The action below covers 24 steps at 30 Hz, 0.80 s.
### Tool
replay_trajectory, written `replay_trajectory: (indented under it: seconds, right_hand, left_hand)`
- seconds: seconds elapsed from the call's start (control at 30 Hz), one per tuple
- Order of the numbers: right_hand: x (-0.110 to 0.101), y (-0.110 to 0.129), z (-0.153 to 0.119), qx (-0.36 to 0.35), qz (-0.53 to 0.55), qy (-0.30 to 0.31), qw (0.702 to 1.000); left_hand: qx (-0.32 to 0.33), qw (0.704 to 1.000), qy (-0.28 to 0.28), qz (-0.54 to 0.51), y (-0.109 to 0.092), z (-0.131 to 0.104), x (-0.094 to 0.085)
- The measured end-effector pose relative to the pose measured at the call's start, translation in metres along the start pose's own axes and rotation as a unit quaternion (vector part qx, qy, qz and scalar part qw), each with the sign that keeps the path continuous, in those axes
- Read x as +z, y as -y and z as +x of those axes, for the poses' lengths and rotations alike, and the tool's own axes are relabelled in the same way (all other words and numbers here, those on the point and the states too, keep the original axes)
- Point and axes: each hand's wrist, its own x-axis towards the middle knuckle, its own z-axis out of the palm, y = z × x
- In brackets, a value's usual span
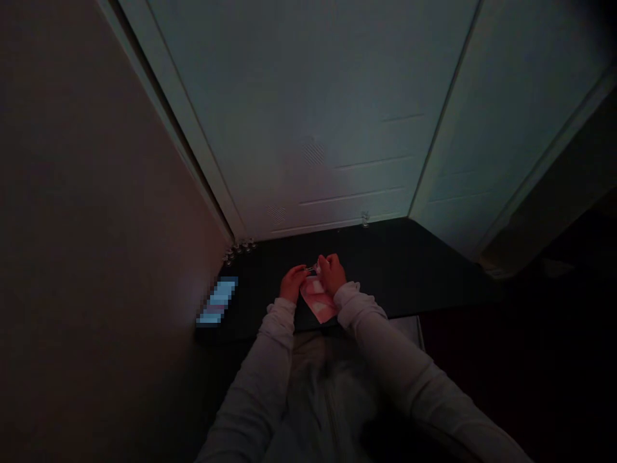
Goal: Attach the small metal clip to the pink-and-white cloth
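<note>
Both hands meet over the near half of a black table (376, 276) in dim, reddish light. My left hand (292, 283) pinches one end of a small shiny piece (310, 269), with its fingers pointing right. The fingers of my right hand (332, 273) are closed at the piece's other end, and something whitish shows at their tips. The kind of piece is too small and dark to tell. Just below the hands is a pinkish-red sheet or packet (321, 307) with a paler patch. Its upper right edge is partly hidden by my right hand.
A blurred, lit screen (218, 302) lies at the table's left end. Several small shiny objects (238, 249) are grouped at the back left corner, and another small shiny object (365, 220) stands at the back edge. White panels (308, 116) rise behind, with a wall (96, 225) at left.
</note>
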Motion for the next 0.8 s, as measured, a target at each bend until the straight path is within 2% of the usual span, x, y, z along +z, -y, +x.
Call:
replay_trajectory:
  seconds: [0.03, 0.13, 0.27, 0.47, 0.6, 0.8]
  right_hand:
    - [-0.001, 0.001, -0.004, -0.005, 0.005, 0.001, 1.0]
    - [-0.001, 0.002, -0.013, -0.013, 0.033, 0.055, 0.998]
    - [-0.003, -0.002, -0.02, -0.033, 0.11, 0.13, 0.985]
    - [-0.019, -0.005, -0.036, -0.056, 0.129, 0.221, 0.965]
    - [-0.026, -0.001, -0.042, -0.044, 0.077, 0.242, 0.966]
    - [-0.026, 0.0, -0.046, -0.053, 0.043, 0.224, 0.972]
  left_hand:
    - [0.001, 1.0, 0.003, 0.004, -0.001, -0.003, 0.0]
    - [0.007, 1.0, 0.016, 0.014, 0.001, -0.004, -0.007]
    - [0.003, 0.999, 0.023, -0.038, 0.008, -0.003, -0.02]
    - [-0.031, 0.994, 0.05, -0.091, 0.004, -0.026, -0.029]
    - [-0.022, 0.996, 0.046, -0.068, -0.001, -0.043, -0.032]
    - [-0.01, 0.999, 0.032, -0.014, -0.005, -0.054, -0.035]
